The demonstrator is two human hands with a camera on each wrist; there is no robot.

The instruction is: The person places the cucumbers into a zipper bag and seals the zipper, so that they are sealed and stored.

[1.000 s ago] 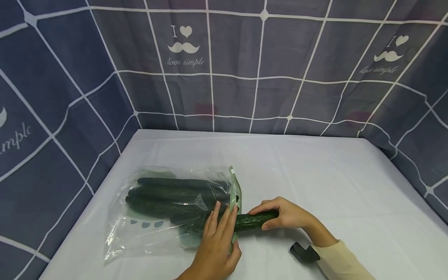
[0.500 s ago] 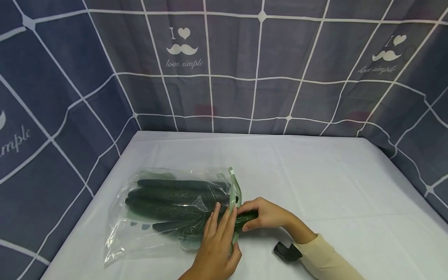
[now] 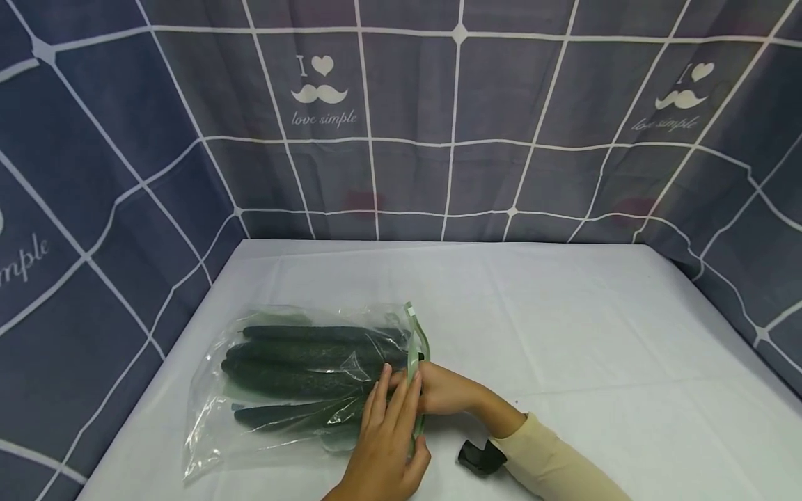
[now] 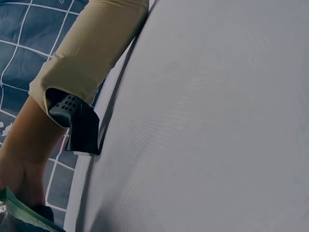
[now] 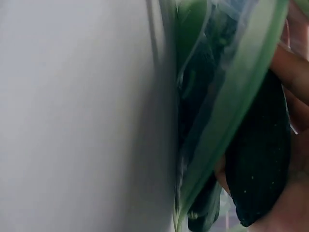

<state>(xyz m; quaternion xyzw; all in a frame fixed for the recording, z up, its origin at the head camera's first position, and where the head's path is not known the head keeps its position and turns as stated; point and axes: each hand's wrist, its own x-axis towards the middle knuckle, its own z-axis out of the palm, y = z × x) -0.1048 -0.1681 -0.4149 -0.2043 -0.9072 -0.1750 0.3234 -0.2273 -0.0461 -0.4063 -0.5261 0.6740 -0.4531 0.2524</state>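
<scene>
A clear zip bag with a green-edged mouth lies on the table, and several dark green cucumbers are inside it. My left hand rests on the bag near its mouth, fingers straight and spread. My right hand is at the mouth, its fingertips inside and partly hidden behind the green zip strip. In the right wrist view, that hand grips the end of a cucumber beside the green strip. Most of this cucumber lies within the bag, nearest my left hand.
A black wrist device sits at the cuff of my right cream sleeve. The white table reaches back to a grey checked curtain, which also covers both sides.
My right hand has moved left to the bag's mouth, sliding the cucumber farther into the bag. My left hand stays on the bag. The head view has shifted slightly.
</scene>
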